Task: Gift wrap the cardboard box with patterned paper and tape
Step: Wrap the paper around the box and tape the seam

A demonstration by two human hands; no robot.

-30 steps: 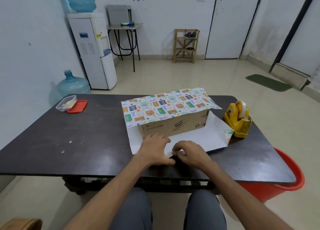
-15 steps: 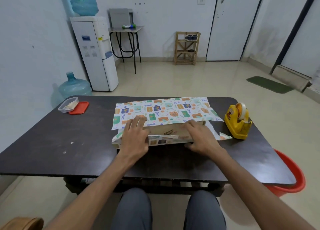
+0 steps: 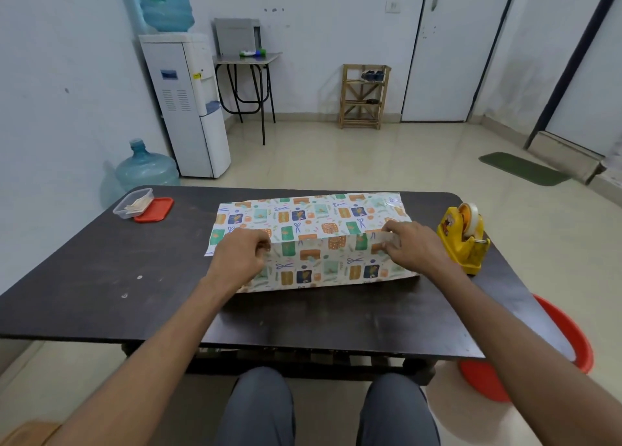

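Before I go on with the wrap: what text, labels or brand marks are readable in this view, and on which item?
No text can be read.
Water dispenser: blue panel and yellow sticker, too small to read.
Bottle on the dispenser: green label, blurred.
Yellow tape dispenser: picture sticker, no legible words.
Patterned paper: pictures only; it hides the cardboard box and any print on it.

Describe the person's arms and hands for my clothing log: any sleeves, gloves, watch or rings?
Both forearms are bare up to the frame edge, with no sleeves in view. The left hand and right hand show no gloves, watch, bracelet or visible rings. Grey trousers cover the knees.
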